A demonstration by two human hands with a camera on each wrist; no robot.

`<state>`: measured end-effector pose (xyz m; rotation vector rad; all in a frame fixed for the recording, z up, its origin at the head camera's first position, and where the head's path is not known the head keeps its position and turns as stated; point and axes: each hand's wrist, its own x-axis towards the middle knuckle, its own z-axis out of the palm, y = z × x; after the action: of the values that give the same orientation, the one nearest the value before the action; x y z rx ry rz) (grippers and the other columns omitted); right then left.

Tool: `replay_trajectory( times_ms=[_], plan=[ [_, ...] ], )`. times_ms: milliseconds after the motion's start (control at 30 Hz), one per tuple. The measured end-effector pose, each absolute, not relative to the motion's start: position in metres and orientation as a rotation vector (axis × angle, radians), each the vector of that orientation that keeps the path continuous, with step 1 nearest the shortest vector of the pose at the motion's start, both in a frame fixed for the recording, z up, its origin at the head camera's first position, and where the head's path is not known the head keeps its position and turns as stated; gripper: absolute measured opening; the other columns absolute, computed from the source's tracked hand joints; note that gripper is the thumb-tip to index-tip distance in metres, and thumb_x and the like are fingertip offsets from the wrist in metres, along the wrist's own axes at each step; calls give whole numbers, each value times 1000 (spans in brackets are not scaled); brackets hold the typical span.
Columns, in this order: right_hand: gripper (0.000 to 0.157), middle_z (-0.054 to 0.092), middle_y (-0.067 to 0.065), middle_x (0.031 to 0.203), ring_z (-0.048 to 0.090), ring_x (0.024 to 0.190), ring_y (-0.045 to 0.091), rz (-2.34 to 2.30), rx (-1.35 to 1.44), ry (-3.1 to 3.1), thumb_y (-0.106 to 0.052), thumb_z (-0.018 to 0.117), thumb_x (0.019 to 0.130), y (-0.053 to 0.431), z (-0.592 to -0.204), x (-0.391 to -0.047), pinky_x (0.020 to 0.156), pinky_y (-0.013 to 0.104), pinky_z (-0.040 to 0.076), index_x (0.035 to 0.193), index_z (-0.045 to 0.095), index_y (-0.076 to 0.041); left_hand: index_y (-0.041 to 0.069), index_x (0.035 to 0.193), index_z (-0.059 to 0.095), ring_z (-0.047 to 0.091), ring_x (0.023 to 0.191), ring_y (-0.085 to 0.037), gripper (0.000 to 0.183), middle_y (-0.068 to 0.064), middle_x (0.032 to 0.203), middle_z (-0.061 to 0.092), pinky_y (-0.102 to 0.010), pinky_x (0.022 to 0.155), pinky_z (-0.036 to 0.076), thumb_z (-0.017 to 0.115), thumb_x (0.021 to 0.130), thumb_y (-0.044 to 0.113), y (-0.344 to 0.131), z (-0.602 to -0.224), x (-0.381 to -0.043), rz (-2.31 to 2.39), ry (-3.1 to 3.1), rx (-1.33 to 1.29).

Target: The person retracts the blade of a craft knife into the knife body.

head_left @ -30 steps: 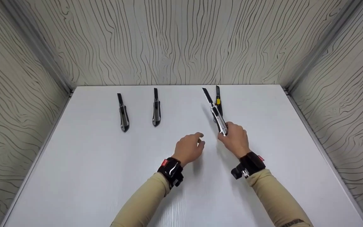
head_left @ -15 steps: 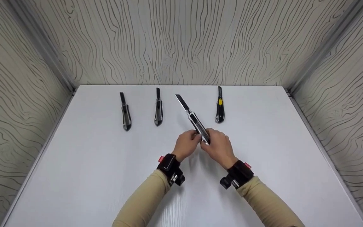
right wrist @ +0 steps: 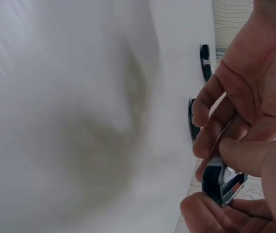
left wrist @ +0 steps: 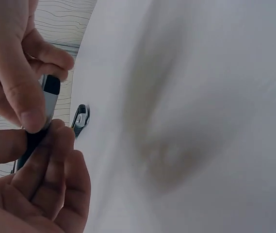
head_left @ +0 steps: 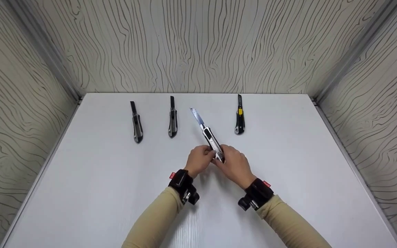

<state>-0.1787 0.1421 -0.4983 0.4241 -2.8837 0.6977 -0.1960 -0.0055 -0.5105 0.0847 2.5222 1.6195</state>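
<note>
Whereas it was dark half a second ago, the blade [head_left: 197, 116] of the knife [head_left: 208, 133] now gleams, suggesting two-handed turning; left hand [head_left: 197, 160] and right hand [head_left: 235, 164] fingers grip its handle [head_left: 214, 143] above the desk [head_left: 288, 148].

Both hands [head_left: 198, 159] [head_left: 235, 166] hold one utility knife [head_left: 211, 139].
</note>
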Motion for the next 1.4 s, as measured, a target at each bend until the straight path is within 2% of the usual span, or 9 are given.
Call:
replay_trajectory(
  times_ms=[167, 233, 467, 600, 767, 933, 1000, 1167, 1400],
  plan=[
    [31, 73, 8, 103, 63, 74, 18, 782, 421, -2919, -28, 69, 90, 147, -493, -183, 60, 36, 50, 114, 67, -9, 5, 102, 71, 65, 71, -10, 18, -6, 90, 76, -24, 66, 49, 59, 94, 17, -14, -512, -194, 1533, 2558, 110],
    [30, 73, 8, 106, 64, 73, 17, 887, 385, -2915, -26, 66, 93, 150, -491, -189, 60, 34, 50, 116, 67, -7, 6, 102, 71, 67, 72, -12, 18, -6, 90, 76, -26, 69, 51, 59, 94, 17, -16, -510, -192, 1497, 2582, 144],
    [35, 73, 10, 106, 69, 90, 22, 1348, 262, -2898, -32, 57, 98, 153, -487, -217, 78, 35, 56, 119, 66, -5, 5, 104, 71, 68, 71, -13, 19, -7, 88, 76, -23, 62, 47, 60, 94, 16, -16, -504, -183, 1383, 2637, 281],
    [39, 72, 10, 101, 66, 84, 15, 1678, 166, -2864, -38, 54, 99, 147, -490, -227, 72, 27, 55, 115, 66, -4, 5, 106, 71, 64, 68, -12, 20, -5, 85, 75, -24, 61, 46, 61, 94, 18, -16, -503, -179, 1308, 2666, 332],
    [36, 73, 7, 91, 64, 76, 11, 1986, 33, -2754, -35, 55, 99, 139, -494, -231, 69, 24, 53, 103, 66, -1, 6, 109, 71, 60, 70, -12, 22, -5, 88, 74, -26, 63, 46, 59, 96, 19, -17, -505, -175, 1275, 2682, 362],
    [34, 74, 8, 94, 66, 75, 10, 2033, -59, -2709, -32, 56, 99, 135, -495, -233, 68, 24, 55, 105, 67, -1, 5, 119, 65, 66, 74, -17, 27, -8, 94, 73, -24, 61, 50, 53, 99, 18, -20, -511, -172, 1398, 2545, 322],
    [34, 74, 8, 96, 66, 76, 11, 2013, -83, -2710, -33, 56, 99, 135, -494, -233, 68, 24, 56, 106, 67, -2, 4, 122, 63, 69, 78, -22, 29, -10, 97, 72, -28, 63, 55, 50, 101, 19, -22, -513, -171, 1473, 2420, 298],
    [35, 73, 6, 95, 64, 77, 11, 2028, -121, -2691, -35, 55, 99, 134, -494, -235, 68, 24, 55, 106, 68, -4, -1, 115, 63, 69, 88, -33, 26, -16, 100, 70, -41, 72, 60, 50, 101, 16, -24, -518, -168, 1624, 2196, 277],
    [38, 69, -1, 87, 59, 73, 9, 2130, -134, -2680, -38, 53, 100, 133, -498, -236, 67, 23, 50, 102, 66, -3, 0, 110, 64, 70, 85, -33, 22, -17, 96, 71, -35, 67, 59, 53, 100, 16, -23, -523, -167, 1643, 2223, 307]
  ],
)
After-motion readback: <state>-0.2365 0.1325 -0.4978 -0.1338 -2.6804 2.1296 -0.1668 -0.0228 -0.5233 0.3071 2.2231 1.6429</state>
